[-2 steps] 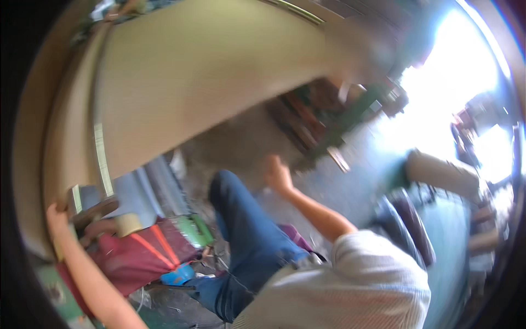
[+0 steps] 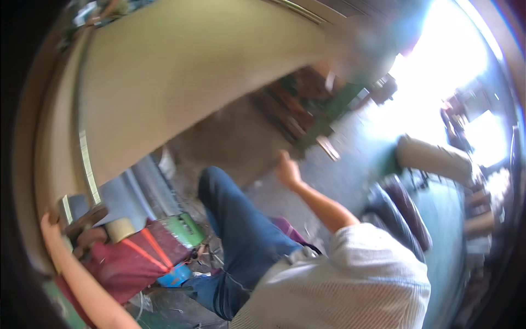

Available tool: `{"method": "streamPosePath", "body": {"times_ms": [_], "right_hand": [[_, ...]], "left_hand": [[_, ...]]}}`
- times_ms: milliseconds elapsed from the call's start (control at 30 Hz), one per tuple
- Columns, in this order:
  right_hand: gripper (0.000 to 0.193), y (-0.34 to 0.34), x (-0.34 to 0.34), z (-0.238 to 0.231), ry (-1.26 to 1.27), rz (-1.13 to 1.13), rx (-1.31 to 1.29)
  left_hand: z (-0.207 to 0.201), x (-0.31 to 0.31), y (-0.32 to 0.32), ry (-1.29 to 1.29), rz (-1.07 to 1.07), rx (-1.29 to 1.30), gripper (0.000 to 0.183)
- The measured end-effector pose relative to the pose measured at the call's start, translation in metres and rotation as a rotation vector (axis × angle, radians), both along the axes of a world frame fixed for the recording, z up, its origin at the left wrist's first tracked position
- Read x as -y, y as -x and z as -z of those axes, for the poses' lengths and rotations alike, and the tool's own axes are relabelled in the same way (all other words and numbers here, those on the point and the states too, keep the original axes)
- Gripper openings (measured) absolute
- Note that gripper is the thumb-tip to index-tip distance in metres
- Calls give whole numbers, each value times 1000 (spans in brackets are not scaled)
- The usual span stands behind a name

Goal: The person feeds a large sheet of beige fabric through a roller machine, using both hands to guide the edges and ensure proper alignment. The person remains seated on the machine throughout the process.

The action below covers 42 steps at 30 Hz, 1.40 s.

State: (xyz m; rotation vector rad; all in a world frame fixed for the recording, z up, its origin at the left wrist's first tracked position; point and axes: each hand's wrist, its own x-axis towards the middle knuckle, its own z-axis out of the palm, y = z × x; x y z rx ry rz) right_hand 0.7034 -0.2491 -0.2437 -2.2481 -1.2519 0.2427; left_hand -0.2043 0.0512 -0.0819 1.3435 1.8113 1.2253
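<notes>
My left hand is at the lower left end of the broad beige sheet, its fingers up against the edge just beside a short brown bar; they are small and blurred here, so I cannot tell whether they are clamped on that edge or only resting there. The sheet itself spans the upper left of my view, from beside that hand up toward the top middle, its surface smooth and bowed by the lens. A dark strip with pale markings runs along its left part, down to the brown bar. My right hand is in the air in front of me, well apart from the left and to the right of my bent knee, its fingers partly curled with one end pointing up; blur hides how tightly they close, and I cannot tell whether they meet. Below the sheet, near my left forearm, lie a maroon cloth with orange straps, a pale yellow roll, a green case and a small blue object. Over on my right, a thick beige roll lies near the bright opening.
</notes>
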Motion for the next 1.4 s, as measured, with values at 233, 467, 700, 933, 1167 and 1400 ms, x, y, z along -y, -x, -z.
{"method": "streamPosePath", "body": {"times_ms": [233,467,700,933,1167,1400], "right_hand": [[73,-266,330,-77,209,1467,60],[72,-246,378,-100,765,1202,36],[96,-137,533,21,1574,736,-309],[71,-142,533,-8,1472,810,-220],[29,-138,364,64,851,113,57],[15,31,-12,-61,-122,-302,-310]], "left_hand": [[-15,-45,-30,128,206,692,43],[-34,-26,-3,70,106,507,43],[-45,-17,12,179,174,-789,43],[-51,-23,-6,251,85,-399,43],[-49,3,-179,174,186,726,48],[-81,43,-230,72,160,763,41]]}}
